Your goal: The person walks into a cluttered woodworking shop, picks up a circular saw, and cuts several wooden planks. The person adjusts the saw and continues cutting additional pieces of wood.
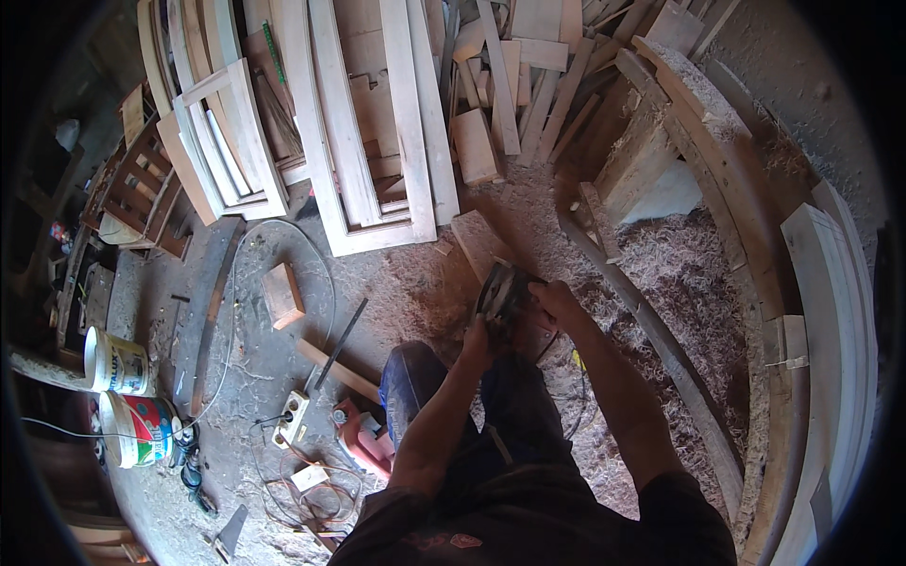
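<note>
Between my knees, a dark hand-held power tool (503,289) rests at the near end of a short pale wooden block (478,243). My right hand (554,302) is closed on the right side of the tool. At its near left edge my left hand (478,341) is closed too, its fingers partly hidden; it appears to grip the same tool. Shadow hides the tool's underside and its exact kind. Ahead of the block lies a pale wooden frame (382,238), with wood dust around it.
Left on the floor are a wooden block (282,295), a white power strip (292,419), a red power tool (363,437), tangled cords and two buckets (137,431). Wood offcuts (477,146) lie ahead. A long beam (661,344) and shavings (679,274) are at right.
</note>
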Action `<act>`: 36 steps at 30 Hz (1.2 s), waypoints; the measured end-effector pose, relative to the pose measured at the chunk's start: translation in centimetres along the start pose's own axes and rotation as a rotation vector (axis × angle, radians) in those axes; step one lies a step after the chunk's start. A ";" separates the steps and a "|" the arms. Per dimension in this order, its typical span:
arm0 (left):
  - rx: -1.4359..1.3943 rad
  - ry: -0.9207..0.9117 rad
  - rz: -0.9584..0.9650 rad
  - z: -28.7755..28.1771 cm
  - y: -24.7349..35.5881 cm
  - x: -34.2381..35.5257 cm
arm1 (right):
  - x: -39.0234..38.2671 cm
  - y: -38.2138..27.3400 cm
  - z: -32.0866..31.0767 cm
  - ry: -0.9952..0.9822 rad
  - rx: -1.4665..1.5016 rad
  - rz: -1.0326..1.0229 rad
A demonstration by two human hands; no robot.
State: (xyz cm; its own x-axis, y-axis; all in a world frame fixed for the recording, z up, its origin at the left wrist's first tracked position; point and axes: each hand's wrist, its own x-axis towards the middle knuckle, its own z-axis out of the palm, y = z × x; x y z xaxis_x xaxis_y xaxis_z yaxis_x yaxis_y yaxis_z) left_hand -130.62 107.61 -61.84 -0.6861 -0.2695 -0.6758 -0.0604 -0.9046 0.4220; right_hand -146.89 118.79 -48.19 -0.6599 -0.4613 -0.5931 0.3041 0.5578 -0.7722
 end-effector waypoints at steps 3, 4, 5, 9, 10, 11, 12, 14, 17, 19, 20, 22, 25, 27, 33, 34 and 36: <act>-0.011 0.068 0.033 1.2 0.5 0.4 | 1.2 -0.1 -0.5 0.017 -0.197 -0.005; 0.002 0.108 0.045 1.7 1.0 1.1 | 1.9 -0.5 -0.8 0.018 -0.236 -0.082; -0.007 0.095 0.054 1.8 0.9 1.3 | 2.1 -0.5 -0.8 0.027 -0.297 -0.104; 0.004 0.180 0.047 2.2 1.1 1.8 | 2.2 -0.9 -0.4 0.291 -1.057 -0.518; -0.002 0.195 0.043 2.3 1.0 1.7 | 2.0 -1.1 -0.4 0.272 -1.142 -0.557; 0.004 0.188 0.039 2.4 1.1 1.6 | 1.8 -1.5 -0.6 0.217 -1.263 -0.516; 0.009 0.183 0.038 2.5 1.2 1.4 | 1.6 -1.9 -0.6 0.180 -1.392 -0.487; 0.010 0.186 0.042 2.6 1.3 0.9 | 1.1 -2.3 -0.5 0.140 -1.574 -0.679; 0.019 0.202 0.052 3.1 1.5 0.3 | 0.4 -2.5 -0.7 0.189 -1.629 -0.812; 0.031 0.224 0.043 3.3 1.5 0.2 | -0.1 -2.4 -1.1 0.242 -1.473 -0.711; 0.023 0.208 0.064 3.3 1.5 0.3 | -0.3 -2.4 -1.3 0.261 -1.333 -0.600; 0.017 0.196 0.076 3.2 1.3 0.4 | -0.6 -2.3 -1.2 0.178 -0.879 -0.310; 0.053 0.238 0.047 2.8 1.2 1.0 | -0.6 -2.3 -0.6 0.045 -0.288 -0.014; 0.043 0.213 0.061 2.5 1.0 1.4 | -0.5 -2.1 -0.5 0.094 -0.379 -0.103; 0.041 0.236 0.071 2.1 0.6 2.3 | -0.6 -3.1 -1.4 0.214 -1.571 -0.820; 0.041 0.245 0.054 2.1 0.6 2.4 | -0.8 -3.4 -1.2 0.288 -1.443 -0.828; 0.063 0.196 0.071 2.0 0.7 2.4 | -1.3 -4.1 -0.4 0.383 -1.287 -0.719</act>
State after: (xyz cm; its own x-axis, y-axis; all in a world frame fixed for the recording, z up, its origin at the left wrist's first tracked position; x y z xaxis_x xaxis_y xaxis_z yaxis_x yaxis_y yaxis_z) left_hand -133.76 107.01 -61.95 -0.5369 -0.3960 -0.7450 -0.0665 -0.8604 0.5053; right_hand -147.56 117.37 -44.13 -0.5967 -0.8002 0.0594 -0.8023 0.5964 -0.0244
